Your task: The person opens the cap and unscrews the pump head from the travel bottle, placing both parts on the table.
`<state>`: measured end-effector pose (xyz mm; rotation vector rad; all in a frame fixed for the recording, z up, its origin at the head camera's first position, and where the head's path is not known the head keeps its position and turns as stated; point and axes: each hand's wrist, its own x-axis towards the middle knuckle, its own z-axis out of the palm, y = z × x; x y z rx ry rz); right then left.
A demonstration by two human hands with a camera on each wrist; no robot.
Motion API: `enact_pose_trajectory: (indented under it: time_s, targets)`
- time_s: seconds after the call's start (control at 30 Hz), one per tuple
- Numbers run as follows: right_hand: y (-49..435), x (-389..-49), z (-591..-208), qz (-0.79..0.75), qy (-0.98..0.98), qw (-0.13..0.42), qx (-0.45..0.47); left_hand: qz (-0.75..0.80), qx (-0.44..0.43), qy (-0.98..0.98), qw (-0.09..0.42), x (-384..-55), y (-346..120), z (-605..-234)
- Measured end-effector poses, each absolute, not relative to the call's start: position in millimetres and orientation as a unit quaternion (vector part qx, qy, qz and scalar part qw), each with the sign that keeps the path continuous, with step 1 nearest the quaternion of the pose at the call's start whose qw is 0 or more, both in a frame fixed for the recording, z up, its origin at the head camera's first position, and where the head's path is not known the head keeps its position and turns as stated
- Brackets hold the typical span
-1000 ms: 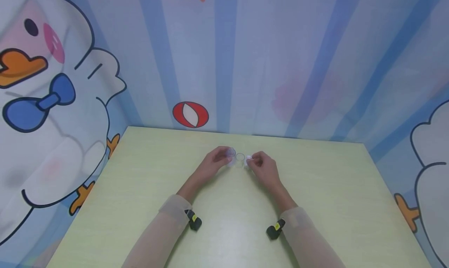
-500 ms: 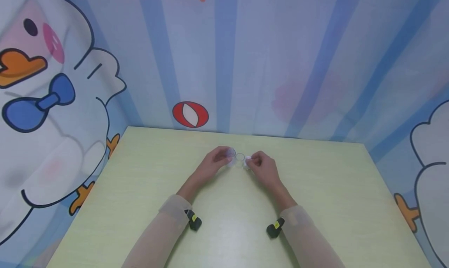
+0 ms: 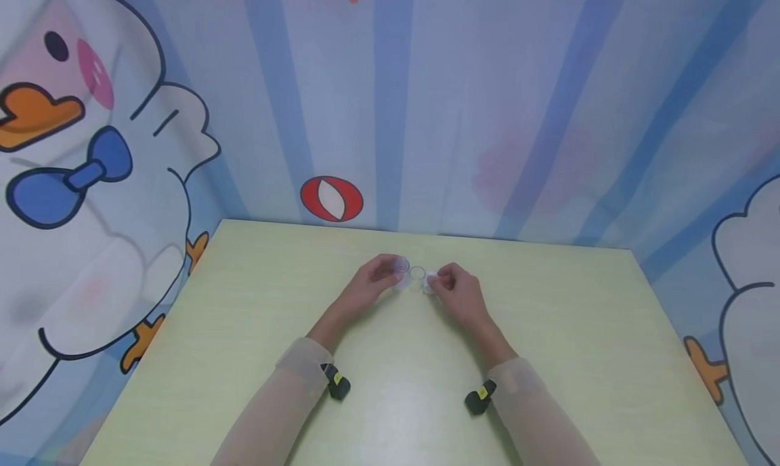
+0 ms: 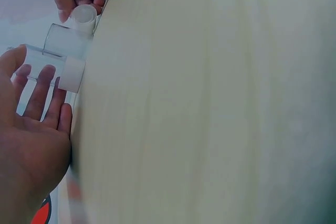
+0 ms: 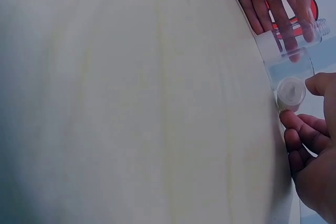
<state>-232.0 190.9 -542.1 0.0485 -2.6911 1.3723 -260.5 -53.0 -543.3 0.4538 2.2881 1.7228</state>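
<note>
Near the back of the table, my left hand (image 3: 373, 278) holds a clear bottle (image 4: 50, 66) with a white base between thumb and fingers. Its neck, threaded and uncapped, shows in the right wrist view. Right beside it stands a clear, open-topped cylinder (image 4: 65, 40), seen in the head view as a thin round rim. On the other side of that cylinder, my right hand (image 3: 460, 293) pinches a small white cap-like piece (image 5: 291, 92) by thumb and fingertips. A round recess shows on the face of this piece.
The pale yellow-green table (image 3: 390, 391) reaches back to a printed cloth wall (image 3: 439, 114) with blue stripes. Black wrist cameras (image 3: 336, 383) are strapped at both sleeve cuffs.
</note>
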Motion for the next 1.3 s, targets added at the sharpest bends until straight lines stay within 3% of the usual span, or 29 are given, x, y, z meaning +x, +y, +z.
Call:
enact_pose_trajectory:
  time_s: [1.3]
  targets:
    - [203.9, -225.6, -538.4, 0.451, -0.889, 0.069, 0.022, 0.590, 0.177, 0.778, 0.122, -265.0, -54.8, -547.4]
